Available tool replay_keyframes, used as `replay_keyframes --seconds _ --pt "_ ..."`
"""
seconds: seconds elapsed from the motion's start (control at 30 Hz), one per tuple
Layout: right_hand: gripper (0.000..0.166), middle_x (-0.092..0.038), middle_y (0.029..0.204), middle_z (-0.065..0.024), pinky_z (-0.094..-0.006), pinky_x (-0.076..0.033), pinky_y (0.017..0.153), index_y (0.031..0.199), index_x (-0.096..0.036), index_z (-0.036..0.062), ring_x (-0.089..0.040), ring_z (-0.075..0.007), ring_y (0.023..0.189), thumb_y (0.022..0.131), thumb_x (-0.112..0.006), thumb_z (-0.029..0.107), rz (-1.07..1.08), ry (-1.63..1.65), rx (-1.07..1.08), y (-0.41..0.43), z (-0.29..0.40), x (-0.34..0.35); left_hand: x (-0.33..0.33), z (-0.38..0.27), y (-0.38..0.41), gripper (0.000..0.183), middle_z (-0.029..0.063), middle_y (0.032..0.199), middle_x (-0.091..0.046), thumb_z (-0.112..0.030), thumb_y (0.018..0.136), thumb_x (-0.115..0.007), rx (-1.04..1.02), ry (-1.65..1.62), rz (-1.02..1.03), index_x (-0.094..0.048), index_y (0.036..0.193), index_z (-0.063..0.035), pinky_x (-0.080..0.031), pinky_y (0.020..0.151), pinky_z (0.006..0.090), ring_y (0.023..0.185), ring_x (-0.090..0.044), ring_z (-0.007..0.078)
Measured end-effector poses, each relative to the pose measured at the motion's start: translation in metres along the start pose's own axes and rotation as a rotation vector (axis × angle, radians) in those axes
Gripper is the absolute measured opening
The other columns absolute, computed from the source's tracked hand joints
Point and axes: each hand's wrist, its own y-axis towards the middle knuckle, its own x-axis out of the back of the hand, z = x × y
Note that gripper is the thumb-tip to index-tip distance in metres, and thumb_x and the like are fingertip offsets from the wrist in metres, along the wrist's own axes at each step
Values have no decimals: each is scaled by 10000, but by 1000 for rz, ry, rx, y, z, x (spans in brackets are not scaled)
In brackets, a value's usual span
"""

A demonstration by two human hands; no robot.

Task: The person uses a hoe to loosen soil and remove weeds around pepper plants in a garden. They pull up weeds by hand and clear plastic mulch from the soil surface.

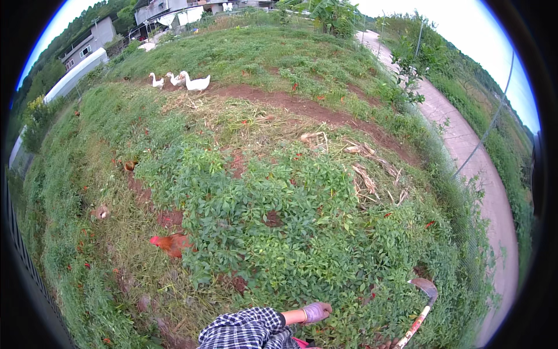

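My left hand (318,312), in a light purple fingerless glove below a checked sleeve, reaches over the leafy pepper plants (301,261) at bottom centre. Its fingers look bent; whether they hold a stem is too small to tell. At the bottom edge, further right, my right hand (386,344) is partly cut off by the frame and gripping the handle of a sickle (413,327). The tool's curved metal blade points up and left over the foliage. Red peppers show among the leaves.
A red-brown chicken (173,245) stands left of the plants. White geese (197,83) are further back. Dry corn stalks (367,179) lie on the ground. A wire mesh fence (462,209) runs along the right, beside a pale path (475,152).
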Motion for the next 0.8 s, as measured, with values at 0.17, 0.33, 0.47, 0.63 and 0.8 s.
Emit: replay_keyframes --seconds 0.17,0.33,0.47,0.63,0.8 --pt "365 -644 994 -71 -375 -488 879 1175 -550 99 -625 -203 937 817 -559 29 100 295 157 -11 -2 63 -26 -46 2 316 166 977 -668 -241 847 -513 185 -4 284 -619 1083 -59 -483 814 367 923 -633 303" --pt "602 -601 949 -63 -381 -512 852 1285 -513 172 -590 -217 902 739 -538 -80 -5 541 163 -41 26 122 -74 -55 16 265 115 943 -659 -173 866 -546 38 90 268 -614 1078 -28 -499 734 301 820 -632 179" --pt "672 -599 986 -85 -398 -528 859 1344 -422 153 -606 -232 921 728 -588 -56 -77 556 219 -73 40 197 -132 -51 17 255 91 988 -661 -121 901 -537 195 -42 366 -588 1125 -10 -520 675 234 827 -648 141" --pt "690 -603 983 -93 -390 -535 848 1348 -390 137 -618 -222 901 718 -596 -54 -192 609 342 -119 42 309 -242 -94 4 248 79 984 -662 -124 893 -570 218 143 565 -593 1117 -19 -513 659 226 791 -637 122" --pt "643 -614 1019 -168 -378 -558 809 1311 -420 132 -640 -252 862 724 -573 -83 -356 845 319 -152 47 413 -342 -130 -5 231 62 962 -664 -117 888 -593 217 113 656 -597 1099 -24 -500 663 221 792 -620 94"
